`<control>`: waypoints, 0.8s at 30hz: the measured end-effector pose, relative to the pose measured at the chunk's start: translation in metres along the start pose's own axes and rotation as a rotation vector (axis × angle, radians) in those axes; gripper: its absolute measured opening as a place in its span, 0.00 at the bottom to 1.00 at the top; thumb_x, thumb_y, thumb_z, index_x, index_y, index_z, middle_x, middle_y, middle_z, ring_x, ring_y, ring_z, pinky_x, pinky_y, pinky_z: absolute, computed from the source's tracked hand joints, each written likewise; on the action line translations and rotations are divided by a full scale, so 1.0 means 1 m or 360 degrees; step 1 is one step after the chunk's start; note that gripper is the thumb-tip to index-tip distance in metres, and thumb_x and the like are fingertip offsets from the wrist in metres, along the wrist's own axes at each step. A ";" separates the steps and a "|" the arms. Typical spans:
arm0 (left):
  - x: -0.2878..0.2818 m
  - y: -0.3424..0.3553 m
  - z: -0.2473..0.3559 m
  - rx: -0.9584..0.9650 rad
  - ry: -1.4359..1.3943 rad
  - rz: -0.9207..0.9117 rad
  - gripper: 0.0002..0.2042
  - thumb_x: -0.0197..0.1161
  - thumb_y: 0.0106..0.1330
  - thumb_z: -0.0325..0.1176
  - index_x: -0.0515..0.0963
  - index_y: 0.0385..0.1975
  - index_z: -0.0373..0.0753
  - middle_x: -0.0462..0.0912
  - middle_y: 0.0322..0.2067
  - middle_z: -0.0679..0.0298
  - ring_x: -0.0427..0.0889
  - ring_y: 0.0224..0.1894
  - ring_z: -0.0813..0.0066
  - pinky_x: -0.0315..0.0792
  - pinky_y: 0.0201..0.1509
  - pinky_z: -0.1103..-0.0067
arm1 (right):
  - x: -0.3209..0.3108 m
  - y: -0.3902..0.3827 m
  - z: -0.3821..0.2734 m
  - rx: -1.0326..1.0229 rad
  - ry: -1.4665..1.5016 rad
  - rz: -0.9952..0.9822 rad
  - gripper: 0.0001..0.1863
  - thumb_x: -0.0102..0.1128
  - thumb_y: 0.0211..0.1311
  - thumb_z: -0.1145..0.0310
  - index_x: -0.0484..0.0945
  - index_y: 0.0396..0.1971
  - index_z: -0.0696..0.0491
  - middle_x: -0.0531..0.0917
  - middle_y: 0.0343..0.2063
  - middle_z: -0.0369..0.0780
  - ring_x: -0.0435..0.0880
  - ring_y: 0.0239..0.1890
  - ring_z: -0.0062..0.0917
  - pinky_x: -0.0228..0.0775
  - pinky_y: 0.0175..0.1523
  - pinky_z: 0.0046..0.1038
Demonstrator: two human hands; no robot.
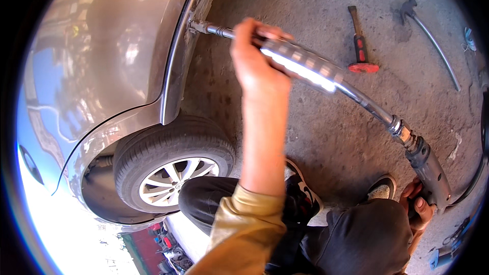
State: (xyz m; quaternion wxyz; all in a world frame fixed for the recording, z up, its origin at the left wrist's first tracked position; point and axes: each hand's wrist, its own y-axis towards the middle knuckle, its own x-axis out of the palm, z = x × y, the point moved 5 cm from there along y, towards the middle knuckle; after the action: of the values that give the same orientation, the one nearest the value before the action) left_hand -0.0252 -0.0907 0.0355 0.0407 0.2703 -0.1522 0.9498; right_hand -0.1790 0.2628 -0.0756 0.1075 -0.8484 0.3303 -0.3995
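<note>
Strong light makes the lower left almost all white, and the shiny car (117,61) mirrors the brightness. A white streak glares on the long tool (301,66), which looks a bit blurry. The round edges go black and bend things.

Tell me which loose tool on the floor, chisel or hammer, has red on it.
The chisel: its round guard is red, whereas the hammer is grey.

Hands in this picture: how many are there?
2: the left hand wraps around the long metal tool nearer the car; the right hand grips its gray rear end. No others show.
</note>
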 end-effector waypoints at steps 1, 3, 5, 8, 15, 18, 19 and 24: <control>0.007 -0.033 -0.033 -0.0024 -0.0013 0.0117 0.08 0.53 0.65 0.32 0.65 0.24 0.42 0.67 0.17 0.70 0.71 0.21 0.79 0.70 0.33 0.76 | 0.004 0.001 0.005 0.0030 0.0020 -0.0010 0.27 0.70 0.43 0.64 0.69 0.36 0.67 0.78 0.24 0.50 0.67 0.06 0.26 0.60 0.09 0.22; 0.013 -0.058 -0.065 0.0021 -0.0182 0.0241 0.09 0.56 0.65 0.34 0.66 0.26 0.40 0.66 0.17 0.68 0.71 0.20 0.77 0.70 0.31 0.75 | 0.007 0.003 0.006 0.0105 0.0041 -0.0036 0.25 0.69 0.43 0.65 0.69 0.35 0.67 0.78 0.23 0.50 0.68 0.07 0.26 0.61 0.11 0.22; 0.021 -0.060 -0.075 0.0036 -0.0278 0.0168 0.09 0.58 0.65 0.35 0.67 0.27 0.39 0.65 0.18 0.67 0.70 0.19 0.76 0.70 0.30 0.74 | -0.018 -0.002 0.002 0.0040 -0.0015 -0.0043 0.23 0.68 0.43 0.66 0.69 0.34 0.66 0.77 0.23 0.49 0.70 0.09 0.26 0.63 0.13 0.22; 0.011 -0.062 -0.073 -0.0126 -0.0203 0.0112 0.08 0.57 0.65 0.34 0.67 0.28 0.41 0.62 0.19 0.70 0.68 0.21 0.78 0.68 0.32 0.74 | -0.024 -0.009 0.013 0.0061 -0.0106 -0.0013 0.23 0.69 0.43 0.65 0.69 0.31 0.65 0.76 0.24 0.50 0.72 0.11 0.28 0.67 0.16 0.24; -0.010 -0.006 -0.013 -0.0071 -0.0167 0.0191 0.07 0.56 0.64 0.32 0.67 0.25 0.42 0.65 0.15 0.71 0.70 0.18 0.80 0.71 0.31 0.74 | -0.015 -0.007 0.013 0.0044 -0.0159 0.0002 0.24 0.72 0.41 0.62 0.69 0.28 0.64 0.77 0.26 0.50 0.72 0.11 0.29 0.66 0.16 0.24; -0.008 -0.001 -0.004 -0.0038 -0.0142 0.0189 0.10 0.54 0.66 0.36 0.66 0.25 0.43 0.64 0.16 0.72 0.70 0.18 0.81 0.71 0.30 0.76 | -0.015 -0.004 0.012 0.0046 -0.0103 -0.0033 0.23 0.71 0.42 0.62 0.70 0.28 0.64 0.77 0.26 0.50 0.71 0.10 0.28 0.65 0.15 0.24; -0.005 -0.012 -0.014 -0.0023 -0.0116 0.0197 0.11 0.54 0.67 0.39 0.65 0.24 0.43 0.63 0.16 0.72 0.70 0.19 0.80 0.70 0.30 0.75 | -0.014 -0.003 0.013 0.0044 -0.0074 -0.0055 0.23 0.71 0.42 0.63 0.70 0.28 0.64 0.77 0.26 0.50 0.71 0.10 0.28 0.65 0.15 0.24; 0.016 -0.069 -0.074 0.0053 -0.0187 0.0333 0.20 0.48 0.70 0.52 0.61 0.25 0.41 0.58 0.17 0.67 0.70 0.21 0.72 0.71 0.33 0.71 | -0.022 -0.003 0.015 -0.0004 0.0034 -0.0061 0.22 0.70 0.43 0.64 0.70 0.29 0.64 0.77 0.27 0.51 0.71 0.10 0.28 0.65 0.15 0.24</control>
State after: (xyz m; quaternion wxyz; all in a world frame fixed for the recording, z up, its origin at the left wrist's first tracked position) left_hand -0.0648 -0.0023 0.0021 -0.0720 0.3088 -0.1658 0.9338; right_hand -0.1768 0.2779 -0.0975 0.0954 -0.8504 0.3156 -0.4100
